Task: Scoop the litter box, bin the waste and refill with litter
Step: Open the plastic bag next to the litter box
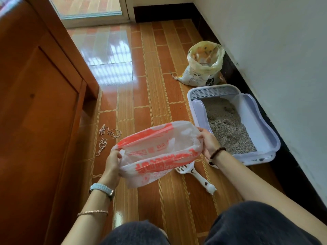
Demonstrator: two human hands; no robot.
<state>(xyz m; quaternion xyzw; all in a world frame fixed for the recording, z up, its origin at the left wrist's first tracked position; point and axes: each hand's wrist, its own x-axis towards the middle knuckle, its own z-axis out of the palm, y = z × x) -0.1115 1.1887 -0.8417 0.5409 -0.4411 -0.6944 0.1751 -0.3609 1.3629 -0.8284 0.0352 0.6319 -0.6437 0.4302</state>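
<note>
Item: waste bag (159, 152), thin, limp, slippery plastic; I judge it featherlight. My left hand (113, 161) and right hand (208, 144) pinch opposite rim edges, mouth spread.

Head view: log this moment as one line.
plastic bag: held open | left hand: grips one edge | right hand: grips opposite edge | scoop: on floor, partly under bag | litter box: holds litter

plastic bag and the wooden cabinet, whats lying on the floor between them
Tangled loops of string lie on the floor between the plastic bag and the wooden cabinet, apart from both, as the head view shows.
</note>
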